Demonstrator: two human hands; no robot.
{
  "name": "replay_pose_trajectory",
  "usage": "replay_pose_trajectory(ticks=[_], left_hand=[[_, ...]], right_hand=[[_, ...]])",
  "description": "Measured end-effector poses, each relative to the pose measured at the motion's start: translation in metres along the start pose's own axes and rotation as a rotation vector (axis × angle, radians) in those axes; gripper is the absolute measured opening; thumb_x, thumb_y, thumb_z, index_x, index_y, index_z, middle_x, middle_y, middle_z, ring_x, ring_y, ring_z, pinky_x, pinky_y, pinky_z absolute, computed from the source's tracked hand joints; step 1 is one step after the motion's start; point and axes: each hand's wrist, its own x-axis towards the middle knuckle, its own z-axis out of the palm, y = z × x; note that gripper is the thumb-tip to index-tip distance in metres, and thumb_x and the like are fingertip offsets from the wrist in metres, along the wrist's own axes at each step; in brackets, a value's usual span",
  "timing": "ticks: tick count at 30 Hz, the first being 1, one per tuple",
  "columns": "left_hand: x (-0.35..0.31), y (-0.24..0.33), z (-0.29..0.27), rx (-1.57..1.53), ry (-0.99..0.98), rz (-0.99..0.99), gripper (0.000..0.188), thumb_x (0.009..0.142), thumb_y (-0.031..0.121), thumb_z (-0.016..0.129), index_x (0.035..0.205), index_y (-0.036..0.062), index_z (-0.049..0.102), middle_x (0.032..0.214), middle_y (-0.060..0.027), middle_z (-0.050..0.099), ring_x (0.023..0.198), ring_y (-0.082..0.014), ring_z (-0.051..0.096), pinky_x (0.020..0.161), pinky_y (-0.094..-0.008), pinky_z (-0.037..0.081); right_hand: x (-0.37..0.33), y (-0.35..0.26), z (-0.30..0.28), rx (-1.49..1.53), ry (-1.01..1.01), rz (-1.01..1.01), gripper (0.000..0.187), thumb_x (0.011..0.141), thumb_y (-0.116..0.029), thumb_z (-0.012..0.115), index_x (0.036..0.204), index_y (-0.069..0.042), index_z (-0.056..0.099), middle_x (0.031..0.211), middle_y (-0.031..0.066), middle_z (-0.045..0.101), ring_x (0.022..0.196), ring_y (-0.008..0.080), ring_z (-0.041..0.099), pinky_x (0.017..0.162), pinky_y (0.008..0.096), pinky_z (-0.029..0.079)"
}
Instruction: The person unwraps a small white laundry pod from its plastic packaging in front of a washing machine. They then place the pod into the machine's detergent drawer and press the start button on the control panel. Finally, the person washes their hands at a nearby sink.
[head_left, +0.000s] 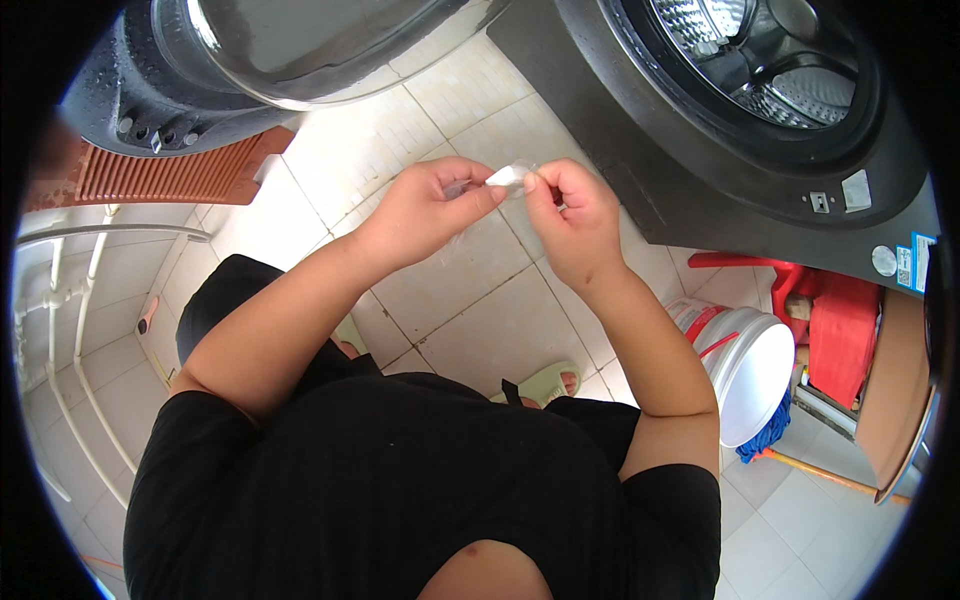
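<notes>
In front of my body, both hands pinch a small white piece with clear, thin plastic (pixel 508 177) around it; what it is exactly I cannot make out. My left hand (pixel 425 210) grips its left end between thumb and fingers, and some clear film shows by the curled fingers. On the other end, the thumb and forefinger of my right hand (pixel 580 222) are closed. Ahead to the right stands a dark grey front-loading washing machine (pixel 590 130), its steel drum (pixel 790 60) exposed. The machine's round door (pixel 340 45) is swung wide toward the upper left, apart from my hands.
A ribbed brown washboard (pixel 185 168) lies at the left, near white wall pipes (pixel 88 290). To my right are a white bucket (pixel 757 380), a red plastic stool (pixel 800 285), a cardboard piece (pixel 897 385) and a blue mop head (pixel 768 435). Pale tiles (pixel 475 340) cover the floor.
</notes>
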Motion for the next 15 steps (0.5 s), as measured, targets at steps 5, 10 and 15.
replay_pose_trajectory(ticks=[5, 10, 15], left_hand=[[0.0, 0.001, -0.009, 0.195, -0.051, 0.044, 0.02, 0.083, 0.022, 0.057, 0.086, 0.0029, 0.062, 0.063, 0.0005, 0.056, 0.053, -0.0055, 0.045, 0.049, -0.0214, 0.037], [0.0, -0.009, -0.005, 0.233, 0.04, 0.0, 0.015, 0.08, 0.015, 0.054, 0.08, 0.0026, 0.063, 0.064, -0.0036, 0.059, 0.053, -0.0097, 0.049, 0.051, -0.0247, 0.04], [-0.003, -0.014, 0.0, 0.413, 0.128, 0.214, 0.015, 0.079, 0.013, 0.051, 0.08, 0.0022, 0.062, 0.064, -0.0074, 0.06, 0.055, -0.0168, 0.054, 0.054, -0.0286, 0.043]], right_hand=[[0.003, 0.008, 0.0, -0.035, -0.009, -0.05, 0.01, 0.083, -0.007, 0.055, 0.074, -0.002, 0.053, 0.065, -0.0021, 0.05, 0.057, 0.0029, 0.04, 0.049, 0.0185, 0.033], [0.004, 0.018, 0.005, 0.17, -0.077, 0.315, 0.015, 0.083, -0.013, 0.053, 0.072, -0.003, 0.054, 0.059, -0.0001, 0.049, 0.052, 0.0044, 0.042, 0.046, 0.0201, 0.034], [0.006, 0.0, 0.011, 0.411, -0.261, 0.551, 0.019, 0.082, -0.019, 0.05, 0.071, -0.004, 0.054, 0.056, 0.0003, 0.049, 0.048, 0.0067, 0.042, 0.044, 0.0212, 0.033]])
